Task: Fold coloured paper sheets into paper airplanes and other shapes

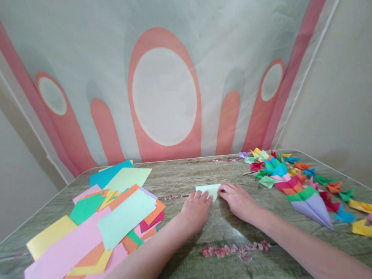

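A small folded piece of pale green paper [208, 188] lies on the table in front of me, its straight edge at the far side and its point toward me. My left hand [196, 210] rests on its left part, fingers spread and fingertips on the paper, partly covering it. At the right corner, my right hand [238, 200] has thumb and fingertips pinched together on the paper's edge.
Loose sheets of coloured paper [68, 247] lie in an overlapping pile on the left. Several folded paper shapes [273, 167] spread along the right side, with a purple-tipped stack of folded paper [312, 209] among them. A printed backdrop [163, 94] stands behind the wood-patterned table [183, 264].
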A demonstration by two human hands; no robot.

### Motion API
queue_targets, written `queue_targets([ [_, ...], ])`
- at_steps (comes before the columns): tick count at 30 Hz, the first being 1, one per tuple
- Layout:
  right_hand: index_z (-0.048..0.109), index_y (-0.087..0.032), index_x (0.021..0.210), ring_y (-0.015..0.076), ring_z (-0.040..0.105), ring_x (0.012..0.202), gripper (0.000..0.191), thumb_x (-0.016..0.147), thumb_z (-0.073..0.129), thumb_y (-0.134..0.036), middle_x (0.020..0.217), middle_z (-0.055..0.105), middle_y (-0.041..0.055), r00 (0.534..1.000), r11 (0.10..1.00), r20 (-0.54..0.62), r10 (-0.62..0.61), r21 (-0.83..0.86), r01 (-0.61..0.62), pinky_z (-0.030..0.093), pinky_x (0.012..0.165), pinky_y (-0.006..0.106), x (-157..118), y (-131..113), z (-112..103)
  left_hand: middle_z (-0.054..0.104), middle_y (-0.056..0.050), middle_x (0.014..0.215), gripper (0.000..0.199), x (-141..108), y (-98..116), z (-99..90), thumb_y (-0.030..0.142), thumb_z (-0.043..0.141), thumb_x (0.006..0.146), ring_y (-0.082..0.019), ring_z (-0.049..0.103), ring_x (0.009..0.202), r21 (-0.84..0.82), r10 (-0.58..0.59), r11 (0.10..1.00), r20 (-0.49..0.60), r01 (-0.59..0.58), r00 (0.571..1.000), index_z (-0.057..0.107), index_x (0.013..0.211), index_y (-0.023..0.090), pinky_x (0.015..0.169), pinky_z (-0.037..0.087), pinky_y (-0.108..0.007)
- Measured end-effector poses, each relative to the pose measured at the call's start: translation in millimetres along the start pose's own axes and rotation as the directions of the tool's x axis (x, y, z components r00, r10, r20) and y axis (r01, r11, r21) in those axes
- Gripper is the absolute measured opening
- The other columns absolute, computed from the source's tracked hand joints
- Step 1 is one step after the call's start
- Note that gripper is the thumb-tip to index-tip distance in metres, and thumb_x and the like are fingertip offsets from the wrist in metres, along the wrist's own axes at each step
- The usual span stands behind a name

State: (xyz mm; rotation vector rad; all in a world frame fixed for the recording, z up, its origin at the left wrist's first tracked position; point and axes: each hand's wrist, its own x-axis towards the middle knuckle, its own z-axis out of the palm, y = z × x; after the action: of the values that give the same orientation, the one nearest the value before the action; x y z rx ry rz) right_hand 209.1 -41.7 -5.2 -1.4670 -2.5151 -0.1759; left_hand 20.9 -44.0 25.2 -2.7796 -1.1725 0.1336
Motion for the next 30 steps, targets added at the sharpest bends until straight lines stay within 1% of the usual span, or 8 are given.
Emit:
queue_targets([
  [3,0.063,-0.017,0.103,0.0207,0.046,0.103,0.033,0.08,0.044,-0.003,0.107,0.058,0.0086,1.0,1.0,-0.012,0.014,0.002,-0.014,0.034,0.086,0.032,0.0,0.3,2.3,0.046,-0.012,0.133,0.043,0.1,1.1,0.9,0.016,0.041,0.085,-0.026,0.046,0.114,0.005,0.002,1.0,-0.003,-0.002,1.0,0.044,0.128,0.018,0.091,0.038,-0.041],
  [8,0.062,-0.018,0.106,0.0217,0.047,0.104,0.036,0.08,0.042,-0.003,0.112,0.057,0.0093,0.996,0.995,-0.003,0.09,-0.043,-0.09,0.035,0.082,0.033,0.6,9.1,3.1,0.045,-0.012,0.133,0.043,0.5,1.9,-0.2,0.016,0.04,0.085,-0.026,0.048,0.112,-0.003,-0.006,1.0,0.002,0.006,1.0,0.044,0.128,0.017,0.089,0.039,-0.04],
  [12,0.061,-0.018,0.11,0.0222,0.047,0.105,0.038,0.081,0.041,-0.003,0.115,0.057,0.0091,0.994,0.994,-0.029,0.102,-0.046,-0.104,0.035,0.084,0.034,0.9,13.9,5.4,0.044,-0.011,0.134,0.043,1.2,1.6,-0.5,0.015,0.036,0.086,-0.026,0.047,0.113,-0.002,-0.008,1.0,0.014,0.008,1.0,0.043,0.129,0.016,0.09,0.039,-0.04],
  [15,0.059,-0.018,0.113,0.0224,0.044,0.109,0.039,0.081,0.041,-0.003,0.12,0.055,0.0088,0.994,0.998,-0.087,0.066,-0.01,-0.068,0.035,0.088,0.035,0.6,10.5,7.6,0.045,-0.01,0.134,0.042,1.8,0.7,-0.2,0.016,0.035,0.087,-0.026,0.047,0.113,-0.003,-0.003,1.0,0.021,0.003,1.0,0.043,0.128,0.017,0.09,0.039,-0.039],
  [19,0.059,-0.02,0.114,0.0207,0.042,0.112,0.038,0.083,0.044,-0.005,0.117,0.058,0.0065,0.989,0.991,-0.134,-0.068,0.102,0.082,0.034,0.092,0.035,0.3,0.9,9.5,0.046,-0.01,0.131,0.041,1.7,0.4,-1.4,0.014,0.036,0.086,-0.025,0.049,0.111,0.003,-0.001,1.0,0.01,0.001,1.0,0.044,0.126,0.018,0.089,0.04,-0.038],
  [21,0.06,-0.02,0.113,0.0196,0.044,0.109,0.036,0.083,0.045,-0.006,0.113,0.06,0.0064,0.985,0.98,-0.137,-0.101,0.155,0.123,0.035,0.092,0.034,0.4,-2.7,10.3,0.048,-0.012,0.126,0.041,1.1,0.8,-3.4,0.013,0.036,0.086,-0.025,0.051,0.107,0.007,-0.02,1.0,0.004,0.02,1.0,0.044,0.126,0.018,0.087,0.041,-0.038],
  [25,0.061,-0.018,0.112,0.0193,0.045,0.106,0.034,0.084,0.046,-0.007,0.108,0.061,0.0068,0.989,0.972,-0.118,-0.087,0.209,0.111,0.037,0.091,0.033,1.7,-4.5,10.8,0.054,-0.013,0.109,0.042,-0.2,0.5,-8.6,0.013,0.04,0.084,-0.025,0.055,0.097,0.008,-0.033,0.999,0.018,0.033,0.999,0.044,0.126,0.018,0.082,0.044,-0.038],
  [30,0.06,-0.02,0.113,0.0197,0.045,0.105,0.036,0.083,0.045,-0.006,0.107,0.061,0.006,0.991,0.966,-0.096,-0.089,0.235,0.11,0.036,0.091,0.034,3.1,-3.1,9.7,0.057,-0.013,0.101,0.034,0.2,0.4,-8.9,0.012,0.043,0.082,-0.025,0.057,0.092,0.02,0.016,1.0,0.032,-0.016,0.999,0.05,0.115,0.012,0.081,0.045,-0.038],
])
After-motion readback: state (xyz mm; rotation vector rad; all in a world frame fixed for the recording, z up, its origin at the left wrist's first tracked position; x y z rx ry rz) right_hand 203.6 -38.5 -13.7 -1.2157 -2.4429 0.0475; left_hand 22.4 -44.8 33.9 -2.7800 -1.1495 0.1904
